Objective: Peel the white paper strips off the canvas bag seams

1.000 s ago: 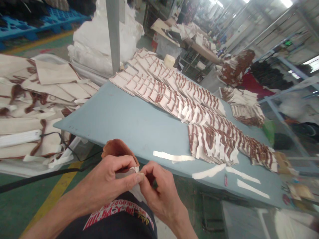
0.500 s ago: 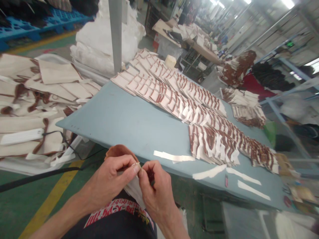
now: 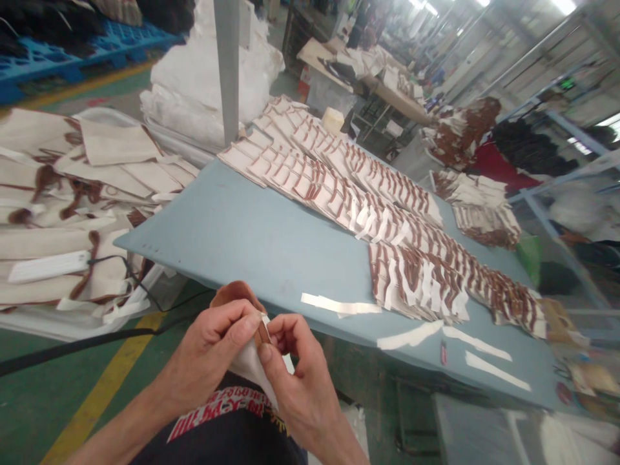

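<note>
A brown and off-white leather or cloth piece (image 3: 236, 292) is in my hands at the table's near edge. Its brown part curls up behind my left fingers, and a pale part hangs below over my lap. My left hand (image 3: 213, 352) is closed, thumb and forefinger pinching the piece by its edge. Close beside it, my right hand (image 3: 303, 371) pinches the same piece, with a narrow brown strip and a bit of white showing between the two hands. My right fingers partly hide the white bit.
On the blue-grey table (image 3: 232, 219) lie long overlapping rows of brown-edged pale pieces (image 3: 314, 177). Loose white strips (image 3: 341, 305) and a small pink tool (image 3: 444, 353) rest near its front edge. At left, a plastic bin (image 3: 140, 303) holds more pale pieces. A metal post (image 3: 227, 71) rises behind.
My hands have parted slightly, and my right thumb has moved down and left along the piece. A brown strip with a white edge now shows between them.
</note>
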The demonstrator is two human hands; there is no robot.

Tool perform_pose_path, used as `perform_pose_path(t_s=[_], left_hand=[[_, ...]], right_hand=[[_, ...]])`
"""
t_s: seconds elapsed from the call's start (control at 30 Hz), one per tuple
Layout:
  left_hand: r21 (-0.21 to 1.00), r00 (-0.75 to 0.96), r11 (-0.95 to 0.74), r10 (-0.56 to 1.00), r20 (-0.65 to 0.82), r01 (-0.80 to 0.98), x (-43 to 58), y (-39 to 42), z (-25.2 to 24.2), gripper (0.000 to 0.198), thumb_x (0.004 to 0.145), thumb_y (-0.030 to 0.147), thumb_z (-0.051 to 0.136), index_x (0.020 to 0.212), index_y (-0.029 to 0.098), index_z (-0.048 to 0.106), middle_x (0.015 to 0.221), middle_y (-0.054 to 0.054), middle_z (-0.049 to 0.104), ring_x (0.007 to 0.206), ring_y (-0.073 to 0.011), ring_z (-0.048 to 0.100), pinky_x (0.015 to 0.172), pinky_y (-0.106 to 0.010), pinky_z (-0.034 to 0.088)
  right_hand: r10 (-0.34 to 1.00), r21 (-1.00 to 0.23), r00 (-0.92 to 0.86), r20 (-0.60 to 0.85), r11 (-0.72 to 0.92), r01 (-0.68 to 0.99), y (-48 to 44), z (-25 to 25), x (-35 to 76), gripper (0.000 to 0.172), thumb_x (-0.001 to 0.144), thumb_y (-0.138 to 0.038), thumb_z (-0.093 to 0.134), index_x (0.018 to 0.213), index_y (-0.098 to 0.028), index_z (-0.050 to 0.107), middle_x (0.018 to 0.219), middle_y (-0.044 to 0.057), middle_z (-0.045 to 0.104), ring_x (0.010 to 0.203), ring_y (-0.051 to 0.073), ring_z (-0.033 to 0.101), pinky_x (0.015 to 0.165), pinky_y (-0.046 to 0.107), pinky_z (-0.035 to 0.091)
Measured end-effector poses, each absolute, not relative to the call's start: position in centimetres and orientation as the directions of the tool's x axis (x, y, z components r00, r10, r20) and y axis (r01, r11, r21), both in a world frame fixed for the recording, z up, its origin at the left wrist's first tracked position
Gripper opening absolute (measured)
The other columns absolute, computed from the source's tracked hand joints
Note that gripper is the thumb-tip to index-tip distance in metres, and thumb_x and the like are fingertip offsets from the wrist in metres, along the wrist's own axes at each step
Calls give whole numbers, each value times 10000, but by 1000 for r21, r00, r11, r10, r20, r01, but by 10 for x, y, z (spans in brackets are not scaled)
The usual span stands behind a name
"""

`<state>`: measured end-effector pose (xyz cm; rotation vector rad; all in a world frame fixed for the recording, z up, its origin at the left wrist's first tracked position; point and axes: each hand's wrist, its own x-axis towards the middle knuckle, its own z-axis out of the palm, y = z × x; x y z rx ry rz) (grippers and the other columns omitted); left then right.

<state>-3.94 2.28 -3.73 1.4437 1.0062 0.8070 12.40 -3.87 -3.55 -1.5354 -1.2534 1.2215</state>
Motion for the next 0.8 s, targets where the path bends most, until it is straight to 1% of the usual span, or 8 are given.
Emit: perform_pose_path(t_s=[0.1,0.23,0.33,0.4,0.5,0.63,0.7,0.8], left_hand=[[991,335,-49,942,5,122,-39,21,-43,434,1057,328,527,647,221,622,757,14,697,714,-158,638,680,-230,498],[973,426,-92,905,-8,214,-43,19,-47,382,1118,322,517,812,216,718,810,23,739,743,-147,669,683,-214,485],[970,530,-147,847,23,194,-47,20,-44,386,1124,306,498,777,215,639,732,47,641,675,-135,596,654,-217,454],[973,557,-154,830,34,170,-47,21,-40,404,1123,308,473,737,220,552,693,60,543,640,-130,530,623,-220,424],[976,540,-119,841,2,181,-45,22,-34,423,1129,335,432,727,226,505,683,60,497,625,-133,487,601,-239,396],[978,511,-66,859,-45,199,-39,19,-33,455,1133,387,385,729,228,521,683,48,512,637,-149,494,606,-271,383],[980,551,-54,832,-63,193,-36,18,-33,456,1141,406,371,730,239,476,685,52,489,641,-151,483,613,-279,377],[978,617,-114,787,-17,172,-31,18,-32,430,1146,376,372,746,239,446,712,54,500,663,-150,494,641,-285,372]], right_hand=[[985,-964,58,-165,-173,201,-43,-41,121,70,1017,-302,642,1039,-237,634,950,19,717,835,173,660,761,292,531],[992,-958,80,-99,-117,263,-43,-49,130,107,1047,-330,669,1094,-235,659,942,15,713,838,179,662,773,300,538],[999,-931,46,-7,-23,365,-36,-49,142,186,1037,-389,730,1136,-239,679,942,10,703,824,184,637,756,309,523],[996,-907,-13,88,85,412,-30,-49,147,278,1039,-474,753,1178,-242,690,1009,28,710,870,198,629,783,326,520],[983,-936,-128,130,164,312,-22,-54,148,442,1067,-668,677,1216,-252,696,1040,35,706,881,201,628,809,339,536],[989,-991,-145,41,59,122,-20,-64,147,595,1015,-817,647,1232,-264,669,925,-5,651,751,174,575,701,303,533],[982,-985,-174,76,100,138,-21,-63,153,550,1036,-783,648,1254,-278,660,968,5,666,780,177,593,710,295,542],[941,-902,-266,208,290,321,-18,-49,170,408,1113,-642,626,1315,-289,665,1223,79,712,1068,226,695,901,343,585]])
